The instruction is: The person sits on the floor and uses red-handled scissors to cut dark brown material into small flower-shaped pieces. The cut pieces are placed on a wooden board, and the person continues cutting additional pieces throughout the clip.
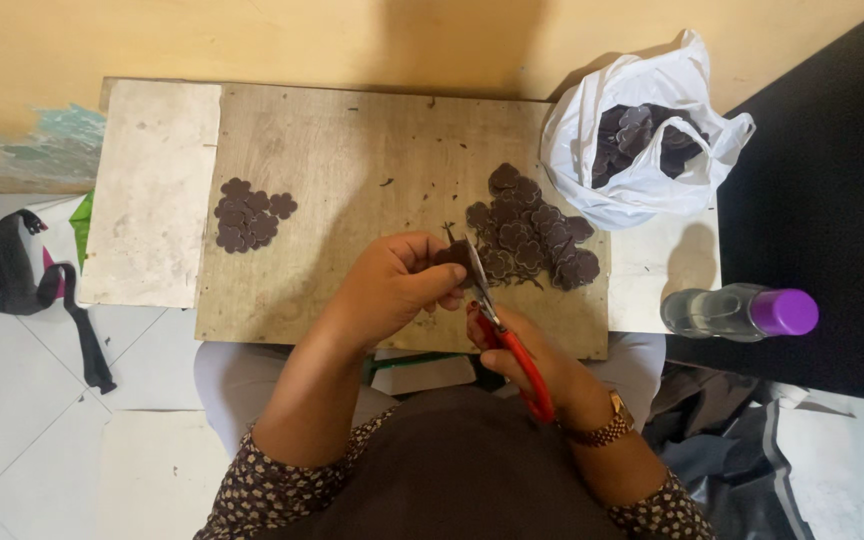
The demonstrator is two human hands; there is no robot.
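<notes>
Beside scissors [500,330], flower cutouts pile [532,230], plastic bag [642,130]

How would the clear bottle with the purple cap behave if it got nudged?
The bottle lies on its side on the board's edge, so it would probably roll. It looks round and smooth, likely slippery. It appears mostly empty, so probably light.

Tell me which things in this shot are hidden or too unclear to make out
Head view:
- Dark piece being cut: its outline is mostly covered by the left hand.
- Scissors: the handle loops are hidden inside the right hand.
- Plastic bag: only the top dark shapes show; the bag walls hide how many lie below.
- Black bag: cut off by the left edge.
- Scraps on the board: too small to identify.
</notes>
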